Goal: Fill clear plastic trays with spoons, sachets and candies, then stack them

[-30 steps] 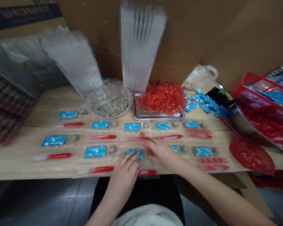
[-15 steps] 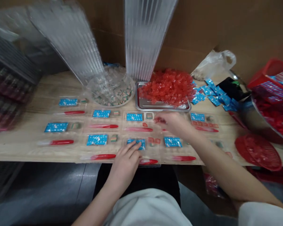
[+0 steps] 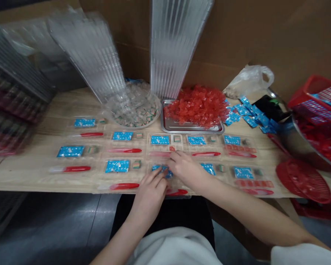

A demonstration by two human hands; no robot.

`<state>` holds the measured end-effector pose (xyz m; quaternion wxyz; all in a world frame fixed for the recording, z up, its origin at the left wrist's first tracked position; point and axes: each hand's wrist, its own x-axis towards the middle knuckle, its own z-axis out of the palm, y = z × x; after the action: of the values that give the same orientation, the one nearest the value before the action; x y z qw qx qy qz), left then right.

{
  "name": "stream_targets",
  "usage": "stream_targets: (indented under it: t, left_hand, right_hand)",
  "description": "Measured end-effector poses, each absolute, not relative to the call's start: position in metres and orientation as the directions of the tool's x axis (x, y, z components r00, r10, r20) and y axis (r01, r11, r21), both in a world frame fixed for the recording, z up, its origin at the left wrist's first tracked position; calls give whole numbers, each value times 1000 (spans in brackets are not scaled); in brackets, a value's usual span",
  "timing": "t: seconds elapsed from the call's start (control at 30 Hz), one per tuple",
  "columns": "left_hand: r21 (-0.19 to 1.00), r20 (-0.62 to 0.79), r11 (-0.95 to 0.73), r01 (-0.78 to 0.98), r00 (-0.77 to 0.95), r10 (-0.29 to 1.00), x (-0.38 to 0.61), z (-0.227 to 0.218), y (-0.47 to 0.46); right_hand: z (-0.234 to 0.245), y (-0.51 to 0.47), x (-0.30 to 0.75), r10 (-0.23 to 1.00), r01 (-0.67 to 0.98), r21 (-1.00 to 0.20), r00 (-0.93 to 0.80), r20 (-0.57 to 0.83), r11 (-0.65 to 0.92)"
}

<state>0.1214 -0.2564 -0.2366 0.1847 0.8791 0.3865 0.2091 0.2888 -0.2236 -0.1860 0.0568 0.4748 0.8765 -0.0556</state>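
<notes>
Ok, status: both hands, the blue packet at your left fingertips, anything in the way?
Left hand over blue packet. Right hand close by, grip unclear. Left hand partly hides the packet.

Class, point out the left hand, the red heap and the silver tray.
Left hand [image 3: 150, 193], head view: back of the hand.
Red heap [image 3: 198, 106], head view: middle of the pile.
Silver tray [image 3: 178, 126], head view: bare floor, left of centre.

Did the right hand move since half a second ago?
Yes, the right hand moved back toward the person's body, away from the metal tray.
</notes>
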Motion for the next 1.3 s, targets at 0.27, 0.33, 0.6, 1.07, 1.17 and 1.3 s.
stream_targets:
  t: [0.27, 0.33, 0.6, 1.07, 1.17, 1.3]
  left_hand:
    - [497, 248, -627, 600, 594, 765, 122, -238, -258]
    - [499, 231, -614, 611, 590, 774, 122, -238, -258]
    - [502, 217, -608, 616, 591, 777, 122, -236, -258]
    - [475, 209, -634, 611, 621, 755, 122, -240, -258]
    - [479, 228, -637, 604, 615, 755, 123, -243, -257]
    - [489, 274, -639, 593, 591, 759, 124, -246, -258]
  right_hand:
    - [-196, -128, 340, 998, 977, -210, -25, 60, 37]
    - [-202, -96, 349, 995, 990, -108, 97, 39, -92]
    - [-203, -147, 342, 993, 791, -608, 9, 116, 64]
    - [-206, -215, 280, 891, 871, -192, -447, 75, 453]
    - [-188, -205, 267, 847, 845, -177, -525, -87, 505]
    - [-165, -179, 261, 836, 883, -141, -470, -283, 448]
